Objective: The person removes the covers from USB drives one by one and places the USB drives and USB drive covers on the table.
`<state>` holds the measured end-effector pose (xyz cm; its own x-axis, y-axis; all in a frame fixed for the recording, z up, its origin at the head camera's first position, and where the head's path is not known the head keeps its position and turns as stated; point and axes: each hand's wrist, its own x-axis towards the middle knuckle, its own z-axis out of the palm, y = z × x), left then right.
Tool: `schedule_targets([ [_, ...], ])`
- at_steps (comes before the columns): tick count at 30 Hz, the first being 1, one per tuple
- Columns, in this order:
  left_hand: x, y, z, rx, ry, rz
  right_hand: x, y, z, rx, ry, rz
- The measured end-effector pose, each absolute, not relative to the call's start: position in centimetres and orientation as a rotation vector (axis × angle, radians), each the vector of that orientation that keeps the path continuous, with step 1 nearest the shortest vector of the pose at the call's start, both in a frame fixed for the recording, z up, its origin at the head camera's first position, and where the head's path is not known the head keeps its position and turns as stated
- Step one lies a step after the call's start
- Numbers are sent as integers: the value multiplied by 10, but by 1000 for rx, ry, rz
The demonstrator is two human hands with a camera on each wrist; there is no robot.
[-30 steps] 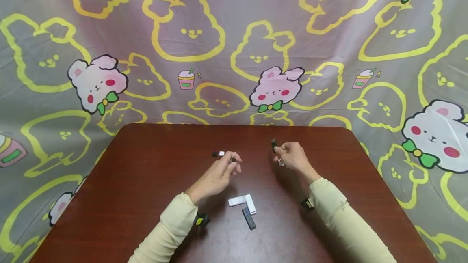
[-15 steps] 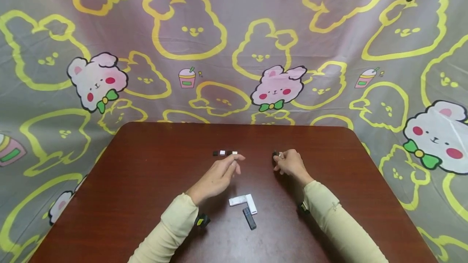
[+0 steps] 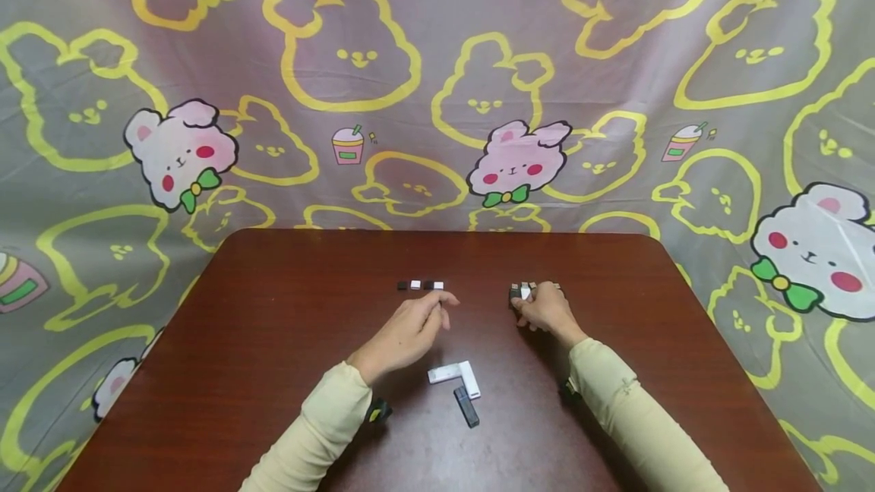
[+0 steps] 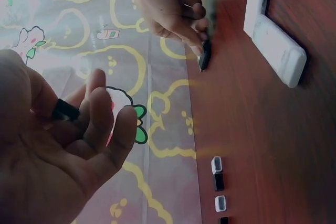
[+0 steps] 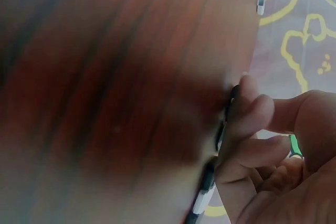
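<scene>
My left hand is raised over the middle of the table, pinching a small black USB cap between thumb and fingers. Below its fingertips in the left wrist view lie several small black and white caps, set in a short row. At the back right, my right hand holds a black USB stick low at the table, its metal plug pointing away. Right beside it lies a white USB stick, with more plugs partly hidden behind the hand. The right wrist view shows sticks lined up under the fingers.
Nearer the front lie two white USB sticks touching at a corner and a dark USB stick against them. The brown table ends at a patterned cloth hung behind it.
My right hand has lowered the black USB stick from the air to the left end of the row of sticks. The left hand has barely moved, holding its cap.
</scene>
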<state>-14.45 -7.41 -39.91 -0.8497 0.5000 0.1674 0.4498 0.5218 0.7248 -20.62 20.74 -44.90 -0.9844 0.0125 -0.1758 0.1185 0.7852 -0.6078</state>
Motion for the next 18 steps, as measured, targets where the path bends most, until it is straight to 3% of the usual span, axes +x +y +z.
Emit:
schedule_targets([
  [18, -179, -73, -404, 1155, 3110, 647, -196, 222, -415, 106, 2951, -941],
])
